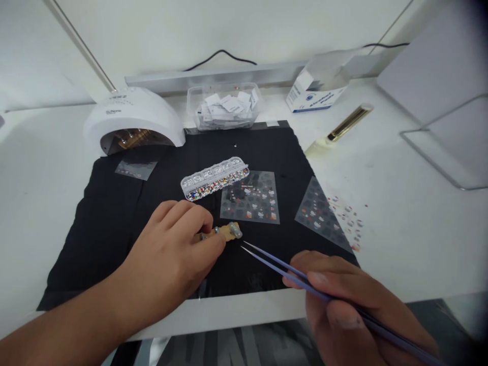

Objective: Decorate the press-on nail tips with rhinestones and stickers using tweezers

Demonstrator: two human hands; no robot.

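My left hand [179,249] is closed around a tan strip [229,232] on the black mat, its fingers hiding much of it. Small shiny grey nail tips [235,230] sit along the strip. My right hand [339,295] grips blue tweezers [284,267], whose two points are slightly apart just right of the strip. Beyond the left hand lies an open clear case of colourful rhinestones [215,179]. A sheet of nail stickers [251,199] is beside the case, and a second sticker sheet [318,216] overhangs the mat's right edge.
A white nail lamp [133,114] stands at the back left of the black mat [102,218], near a small clear sheet [139,165]. Behind are a plastic tub of white packets [224,119] and an alcohol-pad box [314,96]. A gold-handled brush [348,123] lies right.
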